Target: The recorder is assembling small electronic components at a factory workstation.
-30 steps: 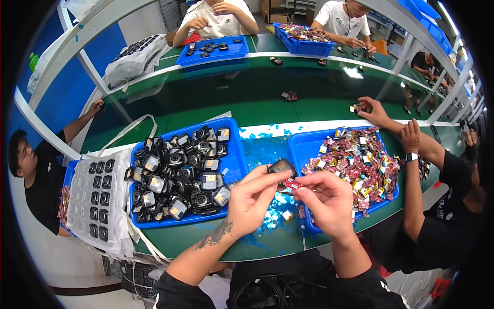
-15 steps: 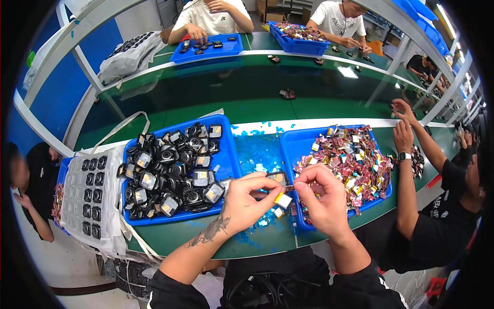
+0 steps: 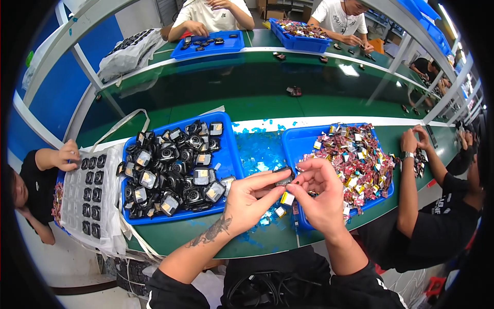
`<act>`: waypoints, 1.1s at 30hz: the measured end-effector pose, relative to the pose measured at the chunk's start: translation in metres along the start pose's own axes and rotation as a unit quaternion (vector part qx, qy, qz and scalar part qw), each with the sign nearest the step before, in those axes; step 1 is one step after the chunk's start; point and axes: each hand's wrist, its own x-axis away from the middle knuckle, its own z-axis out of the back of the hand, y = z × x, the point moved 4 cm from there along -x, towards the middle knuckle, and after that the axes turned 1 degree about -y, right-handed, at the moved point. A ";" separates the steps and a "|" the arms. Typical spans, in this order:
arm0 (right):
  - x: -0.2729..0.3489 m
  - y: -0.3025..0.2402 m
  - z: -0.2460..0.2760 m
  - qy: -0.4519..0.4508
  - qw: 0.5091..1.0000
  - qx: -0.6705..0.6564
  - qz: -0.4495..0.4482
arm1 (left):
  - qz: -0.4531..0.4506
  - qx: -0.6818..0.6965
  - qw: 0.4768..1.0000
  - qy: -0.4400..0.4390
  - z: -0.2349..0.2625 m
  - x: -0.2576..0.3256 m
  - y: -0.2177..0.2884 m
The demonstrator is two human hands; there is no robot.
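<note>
At near centre, my left hand point(image 3: 251, 203) pinches a black, rounded, plastic-looking case point(image 3: 283, 177), right hand point(image 3: 325, 198) fingertips bunched, contents unclear; probably light, stiff, slick, so I'd grip its rim.

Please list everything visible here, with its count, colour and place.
dark case: 1, black and grey, in the left hand
white piece: 1, white and yellow, just below the case
table: 1, green, across the middle
near trays: 2, blue, left and right of centre
loose cases: uncountable, mostly black, in left near tray
circuit pieces: uncountable, mostly red, in right near tray
scraps: many, blue, between those trays
pocket tray: 1, white, far left
far trays: 2, blue, across the table
wrapped pile: 1, white and black, upper left
frame bars: several, white, upper sides
other people: at least five, white or black shirts, around the table
left hand: 1, bare, lower middle
right hand: 1, bare, at the dark case
</note>
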 end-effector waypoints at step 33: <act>-0.248 0.105 0.055 -0.072 0.927 0.331 -0.162 | -0.123 -0.729 0.644 0.199 0.096 -0.023 0.013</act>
